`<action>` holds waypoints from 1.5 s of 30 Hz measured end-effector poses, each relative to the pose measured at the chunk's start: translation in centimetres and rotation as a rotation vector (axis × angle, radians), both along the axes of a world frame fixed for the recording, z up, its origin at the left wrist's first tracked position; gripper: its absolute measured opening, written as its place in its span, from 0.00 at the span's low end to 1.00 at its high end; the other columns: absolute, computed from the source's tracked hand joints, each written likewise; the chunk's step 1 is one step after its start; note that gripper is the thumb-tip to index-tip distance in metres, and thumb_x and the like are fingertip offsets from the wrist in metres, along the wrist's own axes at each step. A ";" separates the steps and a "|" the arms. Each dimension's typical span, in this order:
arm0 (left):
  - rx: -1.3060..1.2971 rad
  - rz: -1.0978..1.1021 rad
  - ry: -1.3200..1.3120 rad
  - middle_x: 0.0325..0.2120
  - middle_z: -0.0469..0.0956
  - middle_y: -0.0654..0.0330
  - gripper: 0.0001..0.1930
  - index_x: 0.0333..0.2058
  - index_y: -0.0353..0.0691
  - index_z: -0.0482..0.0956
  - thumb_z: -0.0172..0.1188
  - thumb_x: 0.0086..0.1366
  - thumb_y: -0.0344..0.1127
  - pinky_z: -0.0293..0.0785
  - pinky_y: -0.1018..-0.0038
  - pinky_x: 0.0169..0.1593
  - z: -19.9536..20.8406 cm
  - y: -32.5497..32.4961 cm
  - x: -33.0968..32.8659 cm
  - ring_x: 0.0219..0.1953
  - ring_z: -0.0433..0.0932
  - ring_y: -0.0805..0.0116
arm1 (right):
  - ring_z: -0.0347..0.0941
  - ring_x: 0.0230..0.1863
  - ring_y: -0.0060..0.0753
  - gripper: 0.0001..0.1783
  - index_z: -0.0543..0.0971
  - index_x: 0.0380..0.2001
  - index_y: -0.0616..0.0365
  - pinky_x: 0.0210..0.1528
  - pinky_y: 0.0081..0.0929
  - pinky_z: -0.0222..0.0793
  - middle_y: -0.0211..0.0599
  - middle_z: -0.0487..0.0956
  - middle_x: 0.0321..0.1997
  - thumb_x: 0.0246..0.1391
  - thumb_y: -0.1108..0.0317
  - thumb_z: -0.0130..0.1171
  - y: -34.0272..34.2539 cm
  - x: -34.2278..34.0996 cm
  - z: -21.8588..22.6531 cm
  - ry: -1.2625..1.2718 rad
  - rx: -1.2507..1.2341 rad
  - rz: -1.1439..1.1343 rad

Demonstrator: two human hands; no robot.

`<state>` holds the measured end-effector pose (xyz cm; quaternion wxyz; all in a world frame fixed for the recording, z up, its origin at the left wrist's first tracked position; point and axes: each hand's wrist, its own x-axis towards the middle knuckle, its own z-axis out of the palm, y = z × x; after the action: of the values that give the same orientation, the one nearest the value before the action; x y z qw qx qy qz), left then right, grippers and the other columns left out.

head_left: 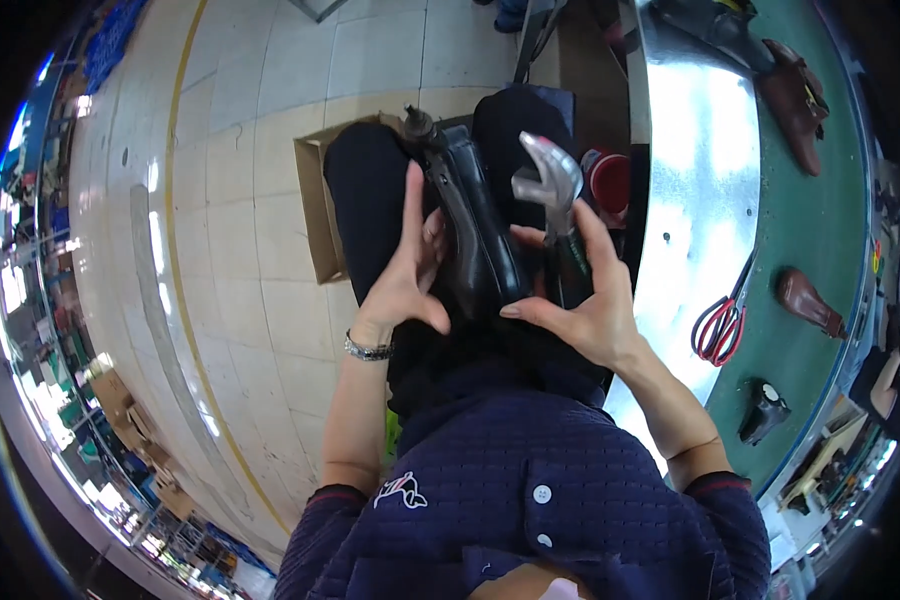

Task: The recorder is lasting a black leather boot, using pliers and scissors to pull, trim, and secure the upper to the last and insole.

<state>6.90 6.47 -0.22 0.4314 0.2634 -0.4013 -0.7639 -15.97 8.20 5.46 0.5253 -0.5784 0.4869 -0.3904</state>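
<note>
A black leather shoe point(485, 235) lies lengthwise between my thighs, and a dark metal-tipped post point(420, 124) stands by its far end. To the left of the shoe is my left hand point(402, 280), open, with thumb and fingers apart and its fingertips close to the shoe's side. I cannot tell whether they touch it. On the other side, my right hand point(595, 300) is closed round the dark handle of silver-headed pincers point(555, 178), the head pointing up and away from me. My right thumb reaches toward the shoe's near end.
An open cardboard box point(320, 210) is on the floor beside my left leg. To my right, a metal plate point(700, 170) edges a green bench point(805, 225) with red-handled scissors point(720, 328) and brown shoe pieces point(808, 300). A red container point(606, 182) stands beyond the pincers.
</note>
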 end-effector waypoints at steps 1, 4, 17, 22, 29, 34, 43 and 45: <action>0.210 0.106 -0.032 0.68 0.48 0.50 0.70 0.70 0.53 0.27 0.79 0.42 0.43 0.44 0.66 0.69 1.0 -0.4 -0.2 0.70 0.49 0.59 | 0.79 0.33 0.29 0.54 0.56 0.66 0.60 0.42 0.26 0.75 0.44 0.79 0.52 0.38 0.65 0.77 0.7 0.3 -0.6 0.046 0.021 0.024; 0.106 0.226 -0.150 0.58 0.64 0.55 0.51 0.68 0.47 0.49 0.73 0.51 0.44 0.57 0.70 0.63 1.2 -1.8 -1.4 0.61 0.63 0.64 | 0.77 0.34 0.24 0.48 0.59 0.64 0.61 0.43 0.23 0.73 0.41 0.79 0.52 0.43 0.67 0.73 1.1 0.6 -0.5 -0.012 0.065 0.054; 0.214 0.405 -0.262 0.29 0.70 0.69 0.20 0.37 0.42 0.70 0.70 0.56 0.45 0.68 0.83 0.36 2.7 -3.2 -2.8 0.31 0.68 0.83 | 0.74 0.28 0.20 0.13 0.74 0.42 0.63 0.33 0.19 0.69 0.34 0.78 0.26 0.61 0.63 0.56 -1.4 -1.8 2.2 -0.131 0.726 0.465; 0.215 0.433 -0.262 0.28 0.70 0.69 0.19 0.37 0.42 0.70 0.70 0.56 0.44 0.68 0.83 0.35 2.5 -2.7 -2.6 0.30 0.68 0.84 | 0.70 0.16 0.22 0.29 0.78 0.21 0.60 0.23 0.21 0.66 0.29 0.71 0.13 0.66 0.47 0.47 -2.3 -0.2 1.9 0.167 0.702 0.592; 0.187 0.500 -0.329 0.25 0.72 0.70 0.19 0.32 0.41 0.70 0.71 0.54 0.44 0.66 0.83 0.32 2.3 -2.3 -2.5 0.26 0.68 0.84 | 0.74 0.17 0.48 0.26 0.81 0.24 0.64 0.23 0.37 0.68 0.49 0.73 0.13 0.65 0.52 0.49 -3.1 1.8 4.7 0.606 0.345 0.723; 0.210 0.513 -0.317 0.25 0.72 0.69 0.20 0.31 0.40 0.70 0.72 0.53 0.44 0.66 0.83 0.31 1.9 -2.3 -2.0 0.26 0.68 0.84 | 0.73 0.17 0.50 0.24 0.83 0.27 0.63 0.21 0.38 0.67 0.51 0.73 0.14 0.64 0.53 0.51 -3.3 3.1 5.7 0.667 0.336 0.708; 0.248 0.549 -0.313 0.26 0.71 0.70 0.19 0.32 0.41 0.70 0.70 0.56 0.46 0.65 0.84 0.33 2.0 -2.7 -1.3 0.27 0.67 0.84 | 0.75 0.14 0.41 0.24 0.84 0.30 0.66 0.17 0.29 0.67 0.47 0.76 0.14 0.63 0.54 0.53 -1.2 4.4 4.9 0.746 0.122 0.530; 0.267 0.528 -0.218 0.27 0.70 0.71 0.20 0.33 0.41 0.70 0.69 0.57 0.48 0.65 0.84 0.33 1.8 -2.6 -1.2 0.28 0.66 0.85 | 0.75 0.14 0.40 0.24 0.84 0.31 0.66 0.17 0.27 0.67 0.47 0.76 0.14 0.64 0.54 0.52 -1.0 4.2 4.3 0.775 0.083 0.530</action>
<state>5.69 3.87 1.54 0.5308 0.4931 -0.2588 -0.6388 -11.79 7.18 9.72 0.4091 -0.7644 0.4979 0.0215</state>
